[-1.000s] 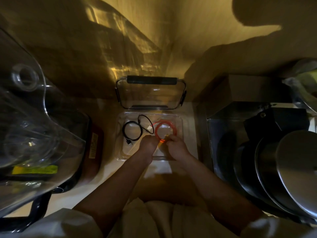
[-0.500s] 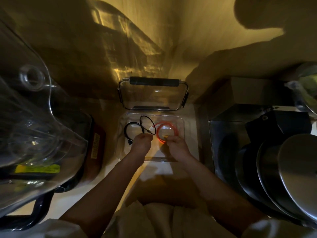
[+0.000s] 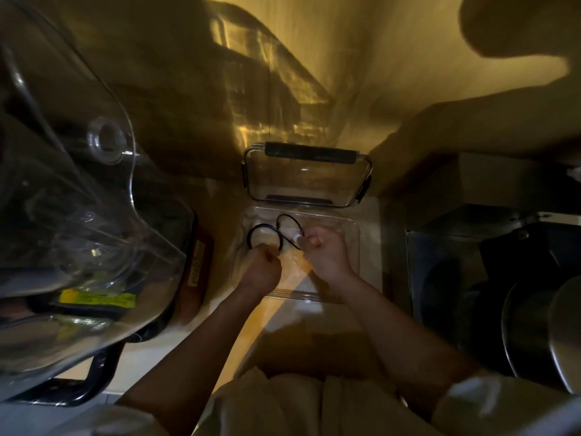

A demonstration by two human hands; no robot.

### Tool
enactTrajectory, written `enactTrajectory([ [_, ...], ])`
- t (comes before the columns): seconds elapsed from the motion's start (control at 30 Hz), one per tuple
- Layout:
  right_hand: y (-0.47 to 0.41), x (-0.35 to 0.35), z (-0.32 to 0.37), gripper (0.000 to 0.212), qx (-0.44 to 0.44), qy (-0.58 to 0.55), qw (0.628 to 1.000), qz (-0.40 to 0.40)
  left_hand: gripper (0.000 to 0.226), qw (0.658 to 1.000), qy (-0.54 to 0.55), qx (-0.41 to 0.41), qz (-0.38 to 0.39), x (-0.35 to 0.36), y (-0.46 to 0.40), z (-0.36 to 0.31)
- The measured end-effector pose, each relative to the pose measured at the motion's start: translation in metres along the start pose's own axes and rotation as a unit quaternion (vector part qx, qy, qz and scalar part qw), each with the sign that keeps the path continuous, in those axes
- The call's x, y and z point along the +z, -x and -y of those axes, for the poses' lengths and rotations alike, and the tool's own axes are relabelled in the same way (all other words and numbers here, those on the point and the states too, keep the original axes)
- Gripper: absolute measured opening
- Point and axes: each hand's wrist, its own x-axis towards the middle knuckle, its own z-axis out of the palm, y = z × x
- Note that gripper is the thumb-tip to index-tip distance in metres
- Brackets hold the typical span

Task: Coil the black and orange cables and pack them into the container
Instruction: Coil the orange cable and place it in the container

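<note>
While both hands (image 3: 262, 265) (image 3: 323, 251) curl their fingers inside the container (image 3: 353, 247), seemingly pinching the black cable (image 3: 264, 229), letting go may spring its loops apart

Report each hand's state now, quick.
Left hand: fingers curled, gripping the black cable coil.
Right hand: fingers curled; what they hold cannot be told.

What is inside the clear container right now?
The black cable, coiled, lies in the clear container beside both hands. The orange cable is hidden, probably under the right hand.
</note>
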Motion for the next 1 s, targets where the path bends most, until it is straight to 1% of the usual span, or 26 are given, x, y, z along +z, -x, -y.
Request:
enactTrajectory([
  [0.03,-0.003,0.002,0.0,0.004,-0.002,0.006,1.0,0.005,0.026,1.0,-0.018,0.003,0.004,-0.001,-0.001,0.001],
  [0.07,-0.004,0.002,0.0,0.006,-0.001,0.007,1.0,0.01,0.027,0.999,-0.036,0.005,0.007,-0.002,-0.002,0.002],
  [0.13,-0.006,0.0,-0.002,0.022,0.0,0.006,1.0,0.013,0.031,0.998,-0.056,0.003,0.01,-0.003,-0.004,0.004],
  [0.17,-0.006,-0.002,-0.002,0.026,-0.002,0.005,1.0,0.012,0.033,0.998,-0.059,0.001,0.011,-0.004,-0.006,0.005],
  [0.27,0.0,-0.009,0.0,0.021,0.006,-0.038,0.999,0.019,0.033,0.997,-0.078,0.004,0.016,-0.004,-0.009,0.01],
  [0.4,0.011,-0.014,0.0,0.01,-0.011,-0.078,0.997,0.028,0.043,0.987,-0.136,0.034,0.076,-0.002,-0.017,0.02],
  [0.53,0.024,-0.019,0.0,0.01,-0.038,-0.09,0.995,0.023,0.05,0.975,-0.19,0.05,0.105,-0.003,-0.022,0.019],
  [0.6,0.032,-0.021,0.003,0.019,-0.059,-0.094,0.994,0.008,0.056,0.973,-0.199,0.054,0.105,-0.003,-0.021,0.016],
  [0.63,0.034,-0.022,0.003,0.024,-0.083,-0.078,0.994,0.001,0.057,0.972,-0.203,0.054,0.106,-0.003,-0.021,0.016],
  [0.7,0.037,-0.021,-0.001,0.025,-0.146,-0.011,0.989,0.002,0.054,0.97,-0.212,0.056,0.107,-0.002,-0.02,0.017],
  [0.8,0.04,-0.024,0.001,0.025,-0.203,0.113,0.972,0.031,0.063,0.97,-0.215,0.053,0.105,-0.002,-0.02,0.02],
  [0.9,0.044,-0.03,0.012,0.029,-0.235,0.271,0.933,0.044,0.069,0.972,-0.206,0.05,0.105,-0.002,-0.019,0.021],
  [1.0,0.042,-0.038,0.024,0.025,-0.237,0.364,0.901,0.015,0.069,0.973,-0.196,0.05,0.109,-0.003,-0.018,0.019],
])
